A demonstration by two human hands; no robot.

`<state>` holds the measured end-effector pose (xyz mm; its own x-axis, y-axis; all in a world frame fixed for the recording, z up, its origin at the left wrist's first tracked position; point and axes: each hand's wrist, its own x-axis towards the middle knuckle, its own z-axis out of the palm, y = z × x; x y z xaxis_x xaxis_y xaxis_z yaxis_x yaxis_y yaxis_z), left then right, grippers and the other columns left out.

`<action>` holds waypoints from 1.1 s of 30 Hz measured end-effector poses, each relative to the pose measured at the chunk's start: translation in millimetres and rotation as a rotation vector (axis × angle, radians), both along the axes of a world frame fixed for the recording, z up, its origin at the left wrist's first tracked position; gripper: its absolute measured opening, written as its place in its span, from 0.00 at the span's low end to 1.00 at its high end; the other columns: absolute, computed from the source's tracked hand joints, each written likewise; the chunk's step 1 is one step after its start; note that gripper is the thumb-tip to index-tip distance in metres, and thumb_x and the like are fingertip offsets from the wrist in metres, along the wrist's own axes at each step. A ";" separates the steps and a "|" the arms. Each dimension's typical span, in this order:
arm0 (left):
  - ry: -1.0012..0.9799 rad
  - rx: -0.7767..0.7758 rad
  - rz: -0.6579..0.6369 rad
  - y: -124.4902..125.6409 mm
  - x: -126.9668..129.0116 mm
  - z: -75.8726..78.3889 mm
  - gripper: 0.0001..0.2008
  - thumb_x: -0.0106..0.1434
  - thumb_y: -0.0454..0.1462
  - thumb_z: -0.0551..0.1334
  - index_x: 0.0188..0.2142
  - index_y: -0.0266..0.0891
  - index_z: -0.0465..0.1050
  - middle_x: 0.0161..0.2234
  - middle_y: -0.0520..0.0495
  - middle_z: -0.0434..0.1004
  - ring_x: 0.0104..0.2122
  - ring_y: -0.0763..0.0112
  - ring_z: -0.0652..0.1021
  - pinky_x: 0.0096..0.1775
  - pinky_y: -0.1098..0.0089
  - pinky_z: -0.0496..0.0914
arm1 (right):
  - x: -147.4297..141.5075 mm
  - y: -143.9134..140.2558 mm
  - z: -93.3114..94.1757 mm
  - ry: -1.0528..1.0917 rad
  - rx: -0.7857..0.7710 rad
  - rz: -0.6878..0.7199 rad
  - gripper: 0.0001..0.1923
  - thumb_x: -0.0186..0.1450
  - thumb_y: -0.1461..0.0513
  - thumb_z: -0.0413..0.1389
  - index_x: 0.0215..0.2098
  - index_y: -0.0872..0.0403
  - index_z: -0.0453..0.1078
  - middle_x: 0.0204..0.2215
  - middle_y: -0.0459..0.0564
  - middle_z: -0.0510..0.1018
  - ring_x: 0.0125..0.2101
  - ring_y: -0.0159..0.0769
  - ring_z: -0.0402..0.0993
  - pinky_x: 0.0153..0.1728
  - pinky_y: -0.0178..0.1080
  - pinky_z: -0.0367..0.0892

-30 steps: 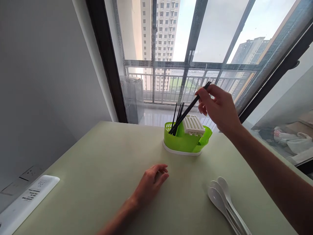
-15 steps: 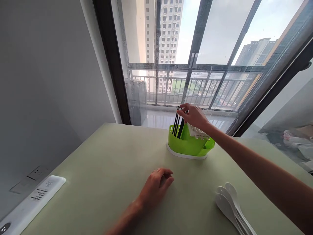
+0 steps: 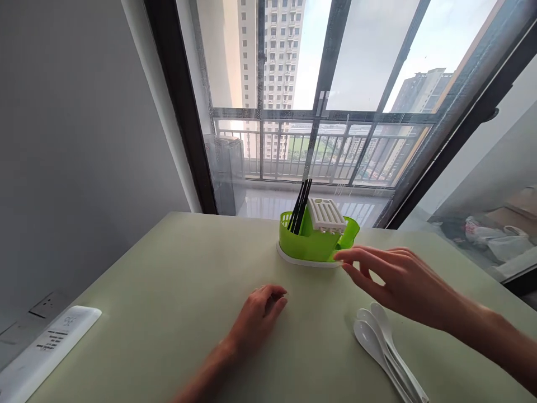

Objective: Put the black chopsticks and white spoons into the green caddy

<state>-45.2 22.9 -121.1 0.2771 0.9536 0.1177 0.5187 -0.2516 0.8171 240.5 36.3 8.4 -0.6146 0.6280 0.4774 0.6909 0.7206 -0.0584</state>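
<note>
A green utensil caddy (image 3: 308, 246) with a white base stands near the table's far edge. Several black chopsticks (image 3: 300, 207) lean in its left compartment, and a white slotted rack (image 3: 327, 215) sits at its top right. My right hand (image 3: 390, 280) hovers in front of the caddy's right end, fingers stretched and thumb apart, holding nothing. Under it, three white spoons (image 3: 381, 341) lie nested on the table. My left hand (image 3: 258, 310) rests on the tabletop in front of the caddy, loosely curled with a gap between thumb and forefinger, with nothing in it.
The pale green table (image 3: 168, 280) runs up to a glass sliding door (image 3: 319, 112). A white remote control (image 3: 54, 341) lies at the left edge, beside a wall socket (image 3: 44, 305). Bags (image 3: 499, 235) show behind glass on the right.
My right hand has left the chopsticks in the caddy and come back towards me, above the spoons. My left hand stays on the table. The whole view has shifted slightly.
</note>
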 end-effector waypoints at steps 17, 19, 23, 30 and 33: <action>0.032 -0.031 0.005 4.2 6.7 6.3 0.19 0.70 0.50 0.54 0.45 0.42 0.76 0.35 0.49 0.79 0.34 0.68 0.76 0.36 0.69 0.71 | 106.4 -36.1 -119.1 0.028 -0.588 -0.421 0.21 0.70 0.48 0.49 0.56 0.48 0.65 0.46 0.51 0.77 0.25 0.33 0.78 0.31 0.41 0.72; 0.053 -0.033 0.004 4.6 6.1 6.6 0.19 0.70 0.50 0.53 0.45 0.42 0.76 0.35 0.49 0.79 0.33 0.69 0.76 0.36 0.70 0.70 | 107.6 -27.7 -125.4 0.099 -0.623 -0.403 0.22 0.71 0.48 0.48 0.58 0.48 0.64 0.47 0.52 0.76 0.27 0.33 0.79 0.34 0.41 0.73; 0.065 -0.008 -0.001 4.9 5.5 6.7 0.18 0.71 0.49 0.53 0.44 0.43 0.76 0.37 0.49 0.79 0.33 0.69 0.75 0.36 0.69 0.70 | 105.8 -12.9 -129.7 0.229 -0.813 -0.308 0.22 0.70 0.45 0.48 0.49 0.50 0.71 0.43 0.51 0.78 0.30 0.34 0.78 0.36 0.41 0.73; 0.066 -0.003 -0.021 4.5 4.4 5.9 0.17 0.71 0.48 0.53 0.44 0.43 0.76 0.39 0.48 0.79 0.35 0.68 0.77 0.38 0.68 0.71 | 101.1 -4.3 -130.5 0.414 -1.071 -0.324 0.26 0.65 0.40 0.53 0.39 0.53 0.75 0.27 0.46 0.76 0.25 0.33 0.71 0.22 0.33 0.64; 0.055 0.030 -0.033 4.3 4.2 3.7 0.15 0.71 0.47 0.54 0.44 0.43 0.76 0.41 0.47 0.80 0.39 0.65 0.77 0.44 0.66 0.72 | 108.9 0.8 -132.1 0.388 -1.097 -0.338 0.27 0.65 0.40 0.52 0.40 0.53 0.76 0.26 0.47 0.78 0.25 0.33 0.71 0.21 0.33 0.64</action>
